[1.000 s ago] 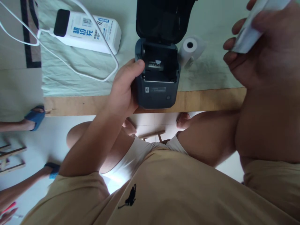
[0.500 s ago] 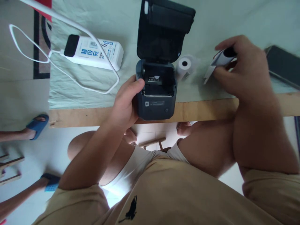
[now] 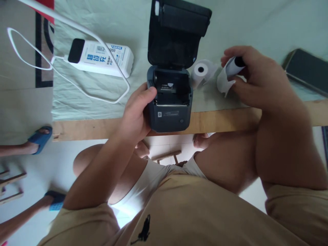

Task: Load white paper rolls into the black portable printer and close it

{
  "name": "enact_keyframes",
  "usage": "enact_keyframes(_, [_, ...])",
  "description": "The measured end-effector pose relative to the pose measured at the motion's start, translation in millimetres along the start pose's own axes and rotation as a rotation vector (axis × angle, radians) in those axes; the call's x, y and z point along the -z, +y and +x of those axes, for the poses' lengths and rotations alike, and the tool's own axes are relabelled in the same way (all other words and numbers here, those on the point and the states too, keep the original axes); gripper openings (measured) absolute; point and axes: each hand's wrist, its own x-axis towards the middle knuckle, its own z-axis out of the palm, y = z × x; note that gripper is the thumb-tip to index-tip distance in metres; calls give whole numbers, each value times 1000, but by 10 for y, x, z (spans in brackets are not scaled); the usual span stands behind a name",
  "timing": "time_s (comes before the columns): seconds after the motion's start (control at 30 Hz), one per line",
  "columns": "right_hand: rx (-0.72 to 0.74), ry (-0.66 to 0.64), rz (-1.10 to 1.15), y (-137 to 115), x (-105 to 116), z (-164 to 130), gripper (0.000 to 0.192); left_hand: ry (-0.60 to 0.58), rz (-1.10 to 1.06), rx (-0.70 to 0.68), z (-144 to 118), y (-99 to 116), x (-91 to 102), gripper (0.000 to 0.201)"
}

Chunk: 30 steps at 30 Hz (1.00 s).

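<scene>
The dark label printer (image 3: pixel 170 109) stands open near the front of the worktop (image 3: pixel 243 24), its lid (image 3: pixel 176 37) tipped back on the far side and its roll bay without paper, a small printed sticker visible inside. The left hand (image 3: pixel 137 106) holds the printer at its left side: its grip is closed on the casing, thumb over the rim of the bay, the other fingers hidden beneath or behind. Whether the printer rests on the cloth or is slightly raised cannot be told. Just to the right of the printer, a standing paper roll (image 3: pixel 200 75) shows its dark core facing up, with a loose end trailing away from the printer. Farther right, the right hand (image 3: pixel 256 75) has its grip pinching a held roll (image 3: pixel 232 68) between thumb and fingers, the roll tilted, its torn paper tail hanging on the side towards the printer. Beyond that hand, well to the printer's right, lies a dark flat phone-like slab (image 3: pixel 309 71). Left of the printer, apart from it, a white power bank (image 3: pixel 102 56) lies with a white cable (image 3: pixel 64 20) looping across it.
</scene>
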Motion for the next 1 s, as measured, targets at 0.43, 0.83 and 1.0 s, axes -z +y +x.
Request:
enact_keyframes(0.43, [120, 478, 250, -73, -46, 23, 21, -53, 31, 6, 16, -16, 74, 17])
enact_keyframes(0.83, [31, 415, 559, -115, -126, 39, 56, -25, -10, 38, -8, 19, 23, 15])
enact_keyframes(1.0, [-50, 332, 429, -110, -87, 28, 49, -3, -25, 18, -13, 23, -1, 14])
